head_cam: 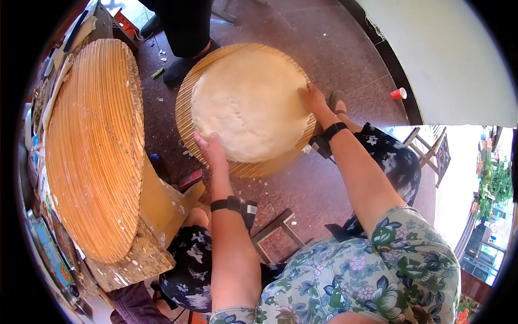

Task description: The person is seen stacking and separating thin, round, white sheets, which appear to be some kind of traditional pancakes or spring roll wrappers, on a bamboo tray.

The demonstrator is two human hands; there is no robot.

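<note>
A large round sheet of pale dough [251,101] lies on a round ribbed board, perhaps of reeds or straw [184,97], in front of me above the floor. My left hand [211,148] grips the near left rim, its thumb and a finger over the dough's edge. At the right rim, my right hand [313,99] holds the board with fingers over the dough; what lies under the rim is hidden. Both wrists wear black straps with small devices.
A second ribbed round board [97,150] rests on a worn wooden table [149,259] at left. Another person's dark-trousered legs [182,28] stand beyond. A wooden stool [279,231] is below me; a red paper cup [398,94] lies near the right wall. Scraps litter the floor.
</note>
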